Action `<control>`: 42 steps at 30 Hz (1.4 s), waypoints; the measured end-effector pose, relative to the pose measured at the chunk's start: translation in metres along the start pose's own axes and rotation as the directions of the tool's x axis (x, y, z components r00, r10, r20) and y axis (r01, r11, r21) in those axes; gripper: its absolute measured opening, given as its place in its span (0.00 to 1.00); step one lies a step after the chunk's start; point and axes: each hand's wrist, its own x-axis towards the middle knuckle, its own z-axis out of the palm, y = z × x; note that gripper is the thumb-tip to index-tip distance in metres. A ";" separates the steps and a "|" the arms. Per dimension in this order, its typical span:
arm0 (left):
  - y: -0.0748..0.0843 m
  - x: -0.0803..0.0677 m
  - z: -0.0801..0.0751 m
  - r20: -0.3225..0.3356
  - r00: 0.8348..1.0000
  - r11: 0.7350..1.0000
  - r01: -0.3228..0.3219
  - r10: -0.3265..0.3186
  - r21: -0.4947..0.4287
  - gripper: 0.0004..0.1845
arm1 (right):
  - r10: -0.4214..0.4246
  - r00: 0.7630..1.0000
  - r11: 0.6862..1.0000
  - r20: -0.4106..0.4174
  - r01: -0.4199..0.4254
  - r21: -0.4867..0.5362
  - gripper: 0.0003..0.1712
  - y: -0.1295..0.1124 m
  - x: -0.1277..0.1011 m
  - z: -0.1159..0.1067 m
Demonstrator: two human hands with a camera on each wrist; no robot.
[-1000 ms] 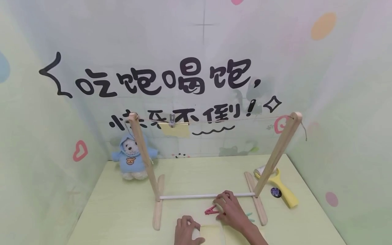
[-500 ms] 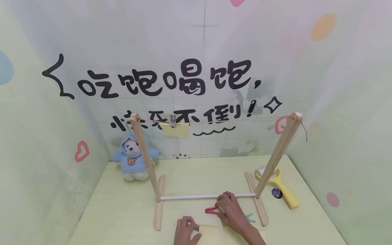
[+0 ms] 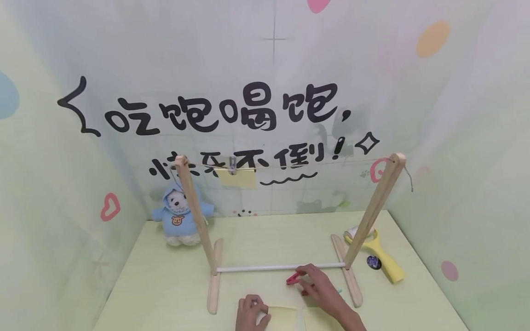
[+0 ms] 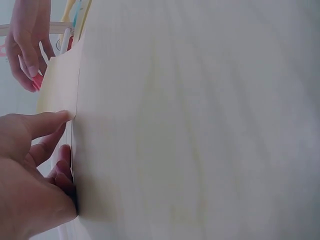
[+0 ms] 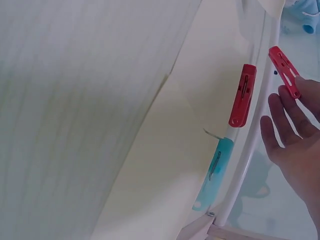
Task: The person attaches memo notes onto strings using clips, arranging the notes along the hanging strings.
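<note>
From the head view I see my right hand (image 3: 319,287) near the middle of the desk (image 3: 165,285), just short of the white rod (image 3: 256,267) of the wooden rack (image 3: 374,207). Its fingers (image 3: 304,272) pinch a red clothespin (image 3: 293,277) at one end; in the right wrist view the same red clothespin (image 5: 284,70) sticks out beyond my fingertips, but the exact grip is cut off at the frame edge. A second red clip (image 5: 242,95) and a teal clip (image 5: 214,172) lie on the desk beside the rod there; in the head view my hand hides most of them.

My left hand (image 3: 251,312) sits at the near edge, partly cut off by the frame. Its fingers press on the left edge of a yellow paper sheet (image 3: 285,318). In the left wrist view the fingers (image 4: 47,122) lie mostly straight against the sheet's edge, and the blurred sheet fills most of that frame, so I cannot tell whether the thumb curls under it.

At the far left of the rack's string a clip holds another yellow sheet (image 3: 237,177). A teddy in a blue hoodie (image 3: 179,216) sits far left, and a yellow lint roller (image 3: 378,255) lies right, partly hidden behind the rack's leg.
</note>
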 end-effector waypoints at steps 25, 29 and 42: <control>0.084 0.184 -0.116 0.100 0.844 0.649 0.477 -0.528 -0.593 0.10 | -0.283 0.944 0.948 -0.169 0.249 -0.196 0.20 -0.145 0.080 -0.167; 0.101 0.217 -0.131 0.033 0.867 0.642 0.394 -0.497 -0.658 0.10 | -0.363 0.912 0.917 -0.191 0.313 -0.249 0.24 -0.182 0.096 -0.193; 0.126 0.260 -0.151 0.057 0.870 0.520 0.344 -0.490 -0.782 0.12 | -0.466 0.846 0.863 -0.257 0.372 -0.341 0.16 -0.235 0.155 -0.225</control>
